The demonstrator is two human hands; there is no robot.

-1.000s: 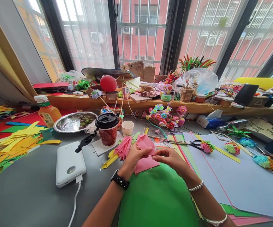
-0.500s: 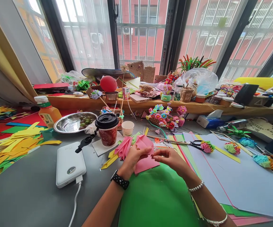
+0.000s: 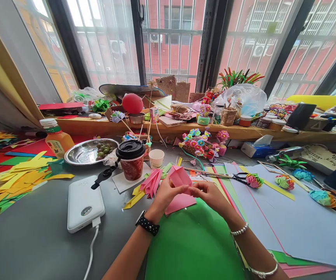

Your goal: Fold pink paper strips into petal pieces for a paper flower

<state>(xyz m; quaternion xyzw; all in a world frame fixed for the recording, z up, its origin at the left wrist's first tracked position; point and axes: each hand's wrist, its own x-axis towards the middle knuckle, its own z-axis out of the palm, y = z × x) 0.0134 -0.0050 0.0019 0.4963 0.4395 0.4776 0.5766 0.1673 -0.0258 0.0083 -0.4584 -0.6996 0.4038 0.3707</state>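
Nearest lies a green sheet [image 3: 194,245] on the grey table [image 3: 36,241], and both forearms reach over it. The left hand [image 3: 164,196], a black watch [image 3: 147,224] on its wrist, and the right hand [image 3: 211,194], a beaded bracelet [image 3: 240,230] on its wrist, meet at a folded pink paper [image 3: 180,177] held just above the table's middle. Each hand pinches that paper's lower edge with thumb and fingertips, the other fingers curled in; the folded part stands up beyond the fingers. A flat pink sheet [image 3: 181,202] lies under the hands, touching the green one.

Left of the hands rests a white power bank [image 3: 84,202] with its cable [image 3: 90,252] running toward the near edge. Just beyond the left hand lies a pleated pink piece [image 3: 152,182]. Farther back stand a coffee cup with a black lid [image 3: 131,159] and a small paper cup [image 3: 156,157]; scissors [image 3: 237,178] lie to the right on pale sheets [image 3: 287,217]. At far left are yellow paper strips [image 3: 16,179], a steel bowl [image 3: 80,153] and a juice bottle [image 3: 55,138]. A bunch of paper flowers [image 3: 201,142] stands below the cluttered window ledge [image 3: 185,126].
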